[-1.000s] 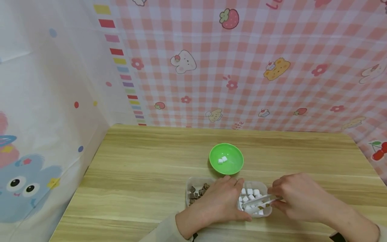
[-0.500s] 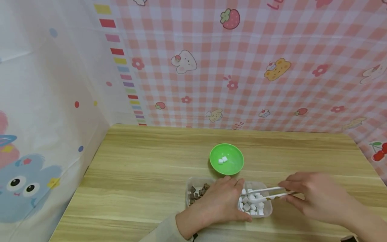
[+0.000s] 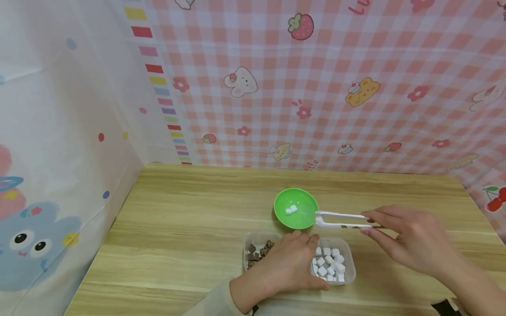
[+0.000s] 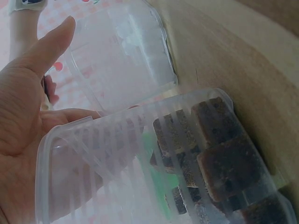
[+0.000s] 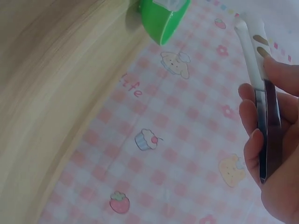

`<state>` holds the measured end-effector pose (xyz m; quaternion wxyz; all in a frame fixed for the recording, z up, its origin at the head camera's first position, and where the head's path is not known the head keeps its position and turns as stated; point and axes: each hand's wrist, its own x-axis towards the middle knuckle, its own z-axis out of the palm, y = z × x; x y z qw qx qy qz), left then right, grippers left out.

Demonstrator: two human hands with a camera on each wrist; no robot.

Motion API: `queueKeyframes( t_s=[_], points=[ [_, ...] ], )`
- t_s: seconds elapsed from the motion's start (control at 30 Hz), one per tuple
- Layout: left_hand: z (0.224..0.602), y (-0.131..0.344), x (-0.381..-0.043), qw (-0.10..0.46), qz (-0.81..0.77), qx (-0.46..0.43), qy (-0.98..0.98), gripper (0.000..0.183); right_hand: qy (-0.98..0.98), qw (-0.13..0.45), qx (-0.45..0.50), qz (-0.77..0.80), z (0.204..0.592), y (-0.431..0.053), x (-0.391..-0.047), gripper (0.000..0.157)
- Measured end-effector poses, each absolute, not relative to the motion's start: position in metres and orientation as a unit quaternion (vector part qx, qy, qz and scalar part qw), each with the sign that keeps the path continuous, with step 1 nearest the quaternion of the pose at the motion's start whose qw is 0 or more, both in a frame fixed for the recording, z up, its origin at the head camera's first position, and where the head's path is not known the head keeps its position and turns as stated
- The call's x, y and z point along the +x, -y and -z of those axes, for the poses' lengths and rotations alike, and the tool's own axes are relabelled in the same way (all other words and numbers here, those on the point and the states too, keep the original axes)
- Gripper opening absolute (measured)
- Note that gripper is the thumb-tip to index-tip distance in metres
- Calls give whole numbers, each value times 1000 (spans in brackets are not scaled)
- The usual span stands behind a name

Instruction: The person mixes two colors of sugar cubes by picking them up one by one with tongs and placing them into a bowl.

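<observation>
My right hand (image 3: 411,237) pinches white tongs (image 3: 341,214) with gold patches and dark metal handle ends. Their tips reach the right rim of a green bowl (image 3: 300,217), where two white cubes (image 3: 290,209) lie. Something white shows at the tips; I cannot tell whether it is a cube. My left hand (image 3: 286,263) lies across two clear plastic containers, its fingers at the far rim and thumb at the near side of the right container (image 3: 348,254), full of white cubes (image 3: 330,263). Brown cubes (image 4: 231,168) fill part of the left container (image 4: 51,140), partly hidden under my hand.
The bowl and containers stand on a wood-grain table (image 3: 178,210). A pink checked cloth (image 3: 269,105) with cartoon prints hangs behind it. On the left a white cloth (image 3: 99,175) with a blue figure borders the table edge.
My right hand has lifted the tongs out of the white cubes and moved them up and away to the bowl's right rim. My left hand stays on the containers.
</observation>
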<state>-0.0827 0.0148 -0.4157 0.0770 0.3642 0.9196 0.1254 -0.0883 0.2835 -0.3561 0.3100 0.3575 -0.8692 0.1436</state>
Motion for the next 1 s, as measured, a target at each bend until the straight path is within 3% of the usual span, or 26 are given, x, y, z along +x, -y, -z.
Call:
queueKeyframes(
  t_s=[0.2, 0.43, 0.7, 1.0],
  points=[
    [416, -16, -83, 74, -125, 363, -920, 102, 863, 335, 343, -159, 369, -275, -103, 65],
    [415, -17, -83, 65, -126, 373, -917, 96, 868, 321, 333, -179, 382, -270, -113, 66],
    [415, -16, -83, 69, -125, 366, -919, 98, 876, 300, 329, -188, 381, -275, -111, 70],
    [415, -15, -83, 69, -128, 359, -922, 100, 868, 313, 333, -194, 374, -281, -104, 64]
  ],
)
